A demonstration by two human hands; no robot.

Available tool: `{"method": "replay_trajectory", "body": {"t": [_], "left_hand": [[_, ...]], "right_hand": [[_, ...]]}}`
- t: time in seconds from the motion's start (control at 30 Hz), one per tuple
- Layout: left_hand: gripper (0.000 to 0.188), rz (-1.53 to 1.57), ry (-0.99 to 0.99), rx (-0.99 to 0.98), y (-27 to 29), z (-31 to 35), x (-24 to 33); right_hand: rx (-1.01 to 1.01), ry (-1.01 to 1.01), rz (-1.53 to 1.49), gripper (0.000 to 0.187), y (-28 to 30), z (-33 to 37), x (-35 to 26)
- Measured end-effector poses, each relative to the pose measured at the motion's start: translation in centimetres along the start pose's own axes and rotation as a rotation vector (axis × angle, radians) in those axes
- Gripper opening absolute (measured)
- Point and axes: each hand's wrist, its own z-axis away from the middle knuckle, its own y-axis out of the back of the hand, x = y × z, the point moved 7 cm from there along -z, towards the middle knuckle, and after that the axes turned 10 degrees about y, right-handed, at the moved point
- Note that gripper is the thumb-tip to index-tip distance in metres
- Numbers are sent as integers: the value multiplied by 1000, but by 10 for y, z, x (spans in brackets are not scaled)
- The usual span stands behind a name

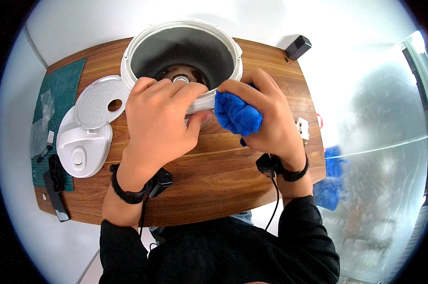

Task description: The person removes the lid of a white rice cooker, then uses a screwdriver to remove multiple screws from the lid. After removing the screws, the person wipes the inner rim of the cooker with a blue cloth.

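A white rice cooker body stands without its lid at the back of the table. Its grey inside shows a brown-stained bottom with a round piece in the middle. My left hand grips the near rim, fingers over the edge and thumb outside. In my right hand is a bunched blue cloth, pressed against the rim's near right side. Part of the rim is hidden behind both hands. Left of the cooker lies its white outer lid, with a round, holed inner lid leaning on it.
On the wooden table, a green cutting mat at the left carries a clear plastic bag. A black strap-like item lies near the left edge. A black box stands back right; a small white part lies at the right.
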Motion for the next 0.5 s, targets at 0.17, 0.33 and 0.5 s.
{"method": "replay_trajectory", "body": {"t": [0.17,0.33,0.5], "left_hand": [[29,12,-33,-1,2,-4,-1],[31,18,-12,-47,2,-3,-3],[29,28,-37,-29,2,-3,-2]], "right_hand": [[113,89,97,48,-9,14,-14],[139,146,195,36,-10,20,-8],[173,117,182,33,-3,23,6]]}}
